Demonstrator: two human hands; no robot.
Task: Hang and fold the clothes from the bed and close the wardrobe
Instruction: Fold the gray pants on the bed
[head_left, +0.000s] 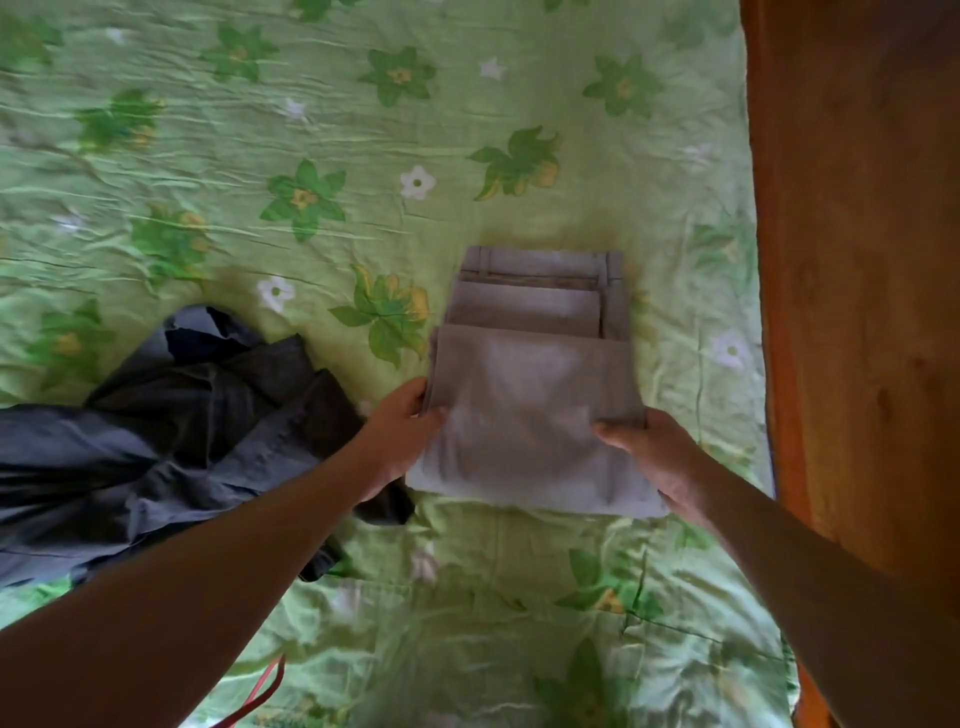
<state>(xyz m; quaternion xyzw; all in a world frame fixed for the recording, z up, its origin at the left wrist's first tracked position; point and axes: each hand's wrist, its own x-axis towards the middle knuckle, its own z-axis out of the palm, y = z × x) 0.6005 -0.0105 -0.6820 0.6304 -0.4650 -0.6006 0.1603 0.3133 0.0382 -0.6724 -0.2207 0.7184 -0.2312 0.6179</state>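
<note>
The green flowered bedsheet (208, 130) filled most of the frame, creased all over. A brown wooden panel (857, 260) ran down the right edge; whether it belonged to the bed or the wardrobe could not be told. At the middle left lay a dark blue-grey garment (156, 441), crumpled and unfolded, touching the left forearm.

The folded grey trousers (530, 395) sat just right of centre on the sheet, stacked in layers with the waistband and a belt loop showing at the upper end. The left hand (400, 436) pinched the stack's left edge, thumb on top and fingers tucked under. The right hand (654, 457) held the right edge the same way, thumb lying across the top layer. At the bottom left a thin red piece (260, 696) peeked out, perhaps a hanger, too little of it in view to say.

The trousers looked light and soft, a woven cloth with some body, yet the stack would likely sag and slide apart if lifted by one edge. Taking it from both sides, with fingers beneath the lowest layer and thumbs clamping the top, seemed the safest hold.

No brand, label or legible writing showed on either garment or the sheet.
</note>
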